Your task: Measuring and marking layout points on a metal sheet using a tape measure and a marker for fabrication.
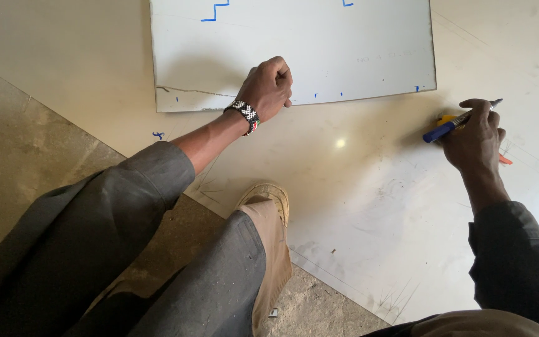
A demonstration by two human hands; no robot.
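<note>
Now w/ our left hand (269,87) fisted on the white panel (294,50) & right hand (476,134) fingers clamped on blue marker (453,125), panel could slip if pressure eases.

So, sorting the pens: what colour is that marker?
Blue marker, in the right hand; head view.

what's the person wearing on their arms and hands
Both arms are in dark grey long sleeves; the left sleeve is pushed up the forearm, the right sleeve reaches the wrist. The left hand has a black-and-white beaded bracelet. The right hand is bare, with no gloves.
</note>
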